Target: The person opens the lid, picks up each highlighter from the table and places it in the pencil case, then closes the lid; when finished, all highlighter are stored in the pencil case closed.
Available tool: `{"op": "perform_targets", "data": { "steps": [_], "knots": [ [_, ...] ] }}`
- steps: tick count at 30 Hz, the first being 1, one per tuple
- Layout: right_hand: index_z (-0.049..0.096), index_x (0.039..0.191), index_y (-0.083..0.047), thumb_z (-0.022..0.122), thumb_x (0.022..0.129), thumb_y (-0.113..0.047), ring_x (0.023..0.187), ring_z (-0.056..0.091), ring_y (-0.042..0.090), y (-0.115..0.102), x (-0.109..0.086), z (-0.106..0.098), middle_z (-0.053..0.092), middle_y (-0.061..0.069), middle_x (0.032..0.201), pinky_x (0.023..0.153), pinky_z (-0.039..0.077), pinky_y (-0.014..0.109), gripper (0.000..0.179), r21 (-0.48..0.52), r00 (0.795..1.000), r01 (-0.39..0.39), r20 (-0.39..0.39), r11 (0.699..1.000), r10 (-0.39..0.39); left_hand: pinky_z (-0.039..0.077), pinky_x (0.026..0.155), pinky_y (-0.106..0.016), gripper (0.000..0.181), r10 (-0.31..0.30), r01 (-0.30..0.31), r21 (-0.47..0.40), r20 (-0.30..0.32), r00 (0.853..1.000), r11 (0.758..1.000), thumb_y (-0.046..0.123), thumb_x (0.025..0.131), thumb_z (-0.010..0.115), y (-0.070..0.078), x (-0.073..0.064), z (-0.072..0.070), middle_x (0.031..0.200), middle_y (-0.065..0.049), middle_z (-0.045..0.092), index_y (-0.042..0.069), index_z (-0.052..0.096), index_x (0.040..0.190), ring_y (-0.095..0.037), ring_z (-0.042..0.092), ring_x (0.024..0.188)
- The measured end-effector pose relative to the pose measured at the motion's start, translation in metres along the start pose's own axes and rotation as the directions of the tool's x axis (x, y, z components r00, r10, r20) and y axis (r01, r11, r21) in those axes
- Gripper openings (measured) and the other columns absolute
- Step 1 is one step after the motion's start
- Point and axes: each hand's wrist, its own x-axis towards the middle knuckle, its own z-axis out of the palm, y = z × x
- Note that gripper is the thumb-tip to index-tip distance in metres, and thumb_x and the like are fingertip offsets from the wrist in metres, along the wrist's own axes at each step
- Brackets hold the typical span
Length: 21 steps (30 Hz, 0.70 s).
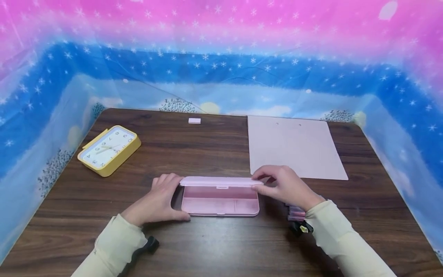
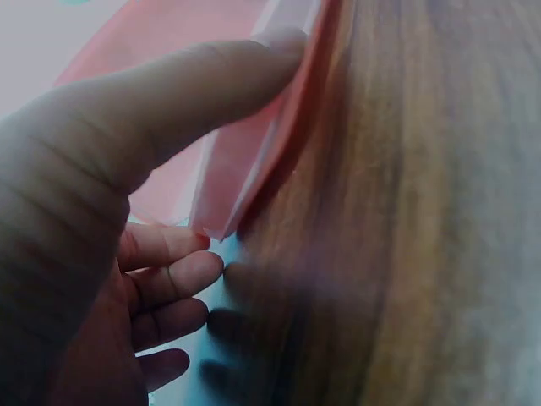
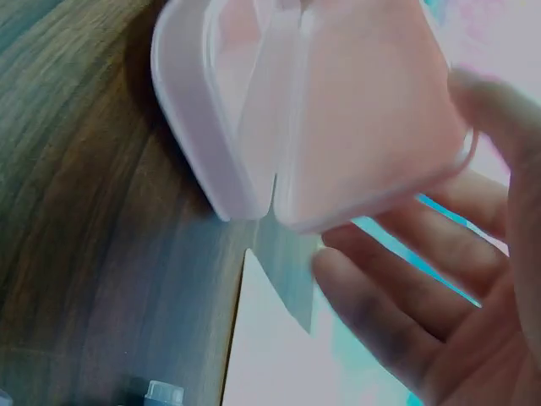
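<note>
A pink pencil case (image 1: 220,207) lies on the dark wood table with its hinged lid (image 1: 221,181) raised partway. Its inside is split into compartments, and no items show in them. My left hand (image 1: 157,200) holds the case's left end, the thumb on the front corner and the fingers by the back corner. In the left wrist view, the thumb (image 2: 211,85) lies over the case's edge. At the other end, my right hand (image 1: 285,186) pinches the lid's right edge between thumb and fingers, as the right wrist view also shows.
A yellow clock (image 1: 110,150) lies face up at the left. A small white block (image 1: 194,120) sits near the back edge. A pale board with two small holes (image 1: 294,146) lies back right. Pinkish slim items (image 1: 295,213) show partly beneath the right wrist.
</note>
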Motion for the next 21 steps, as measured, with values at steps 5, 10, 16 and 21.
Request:
{"op": "perform_targets", "data": {
  "steps": [5, 10, 16, 21],
  "knots": [
    [0.069, 0.103, -0.018, 0.072, 0.090, -0.030, 0.092, 0.071, 0.011, 0.001, 0.006, -0.002, 0.071, -0.007, 0.099, 0.078, 0.057, 0.030, 0.018, 0.090, 0.992, -0.045, -0.111, 0.995, 0.055, 0.027, 0.090, -0.040, 0.086, -0.009, 0.009, 0.006, -0.020, 1.000, 1.000, 0.072, 0.065, 0.076, 0.001, -0.003, 0.002, 0.112, 0.000, 0.054, 0.011, 0.056, 0.122, -0.021, 0.042, 0.109],
    [0.066, 0.108, -0.013, 0.068, 0.093, -0.015, 0.090, 0.073, 0.026, 0.008, 0.012, -0.006, 0.070, 0.004, 0.103, 0.071, 0.058, 0.030, 0.015, 0.196, 0.986, -0.056, -0.144, 0.979, 0.085, 0.027, 0.091, -0.040, 0.088, -0.015, 0.015, 0.005, -0.011, 1.000, 1.000, 0.071, 0.065, 0.077, 0.002, -0.004, 0.002, 0.112, 0.001, 0.055, 0.011, 0.058, 0.127, -0.020, 0.042, 0.108],
    [0.070, 0.106, -0.015, 0.068, 0.093, -0.010, 0.075, 0.069, 0.023, 0.019, 0.024, -0.010, 0.072, 0.003, 0.097, 0.062, 0.055, 0.027, 0.015, 0.154, 0.978, -0.048, -0.191, 0.987, 0.078, 0.028, 0.092, -0.040, 0.089, -0.019, 0.019, 0.003, 0.002, 1.000, 1.000, 0.073, 0.065, 0.076, 0.003, -0.004, 0.000, 0.112, 0.006, 0.056, 0.016, 0.056, 0.132, -0.016, 0.042, 0.108],
    [0.069, 0.113, -0.018, 0.068, 0.094, -0.017, 0.075, 0.069, 0.024, 0.025, 0.033, -0.012, 0.072, 0.001, 0.099, 0.064, 0.055, 0.029, 0.019, 0.113, 0.976, -0.122, -0.167, 0.986, 0.140, 0.028, 0.091, -0.040, 0.089, -0.004, 0.004, 0.023, 0.011, 1.000, 1.000, 0.070, 0.065, 0.077, 0.004, 0.000, -0.004, 0.111, 0.006, 0.056, 0.017, 0.056, 0.133, -0.015, 0.043, 0.106]
  ]
}}
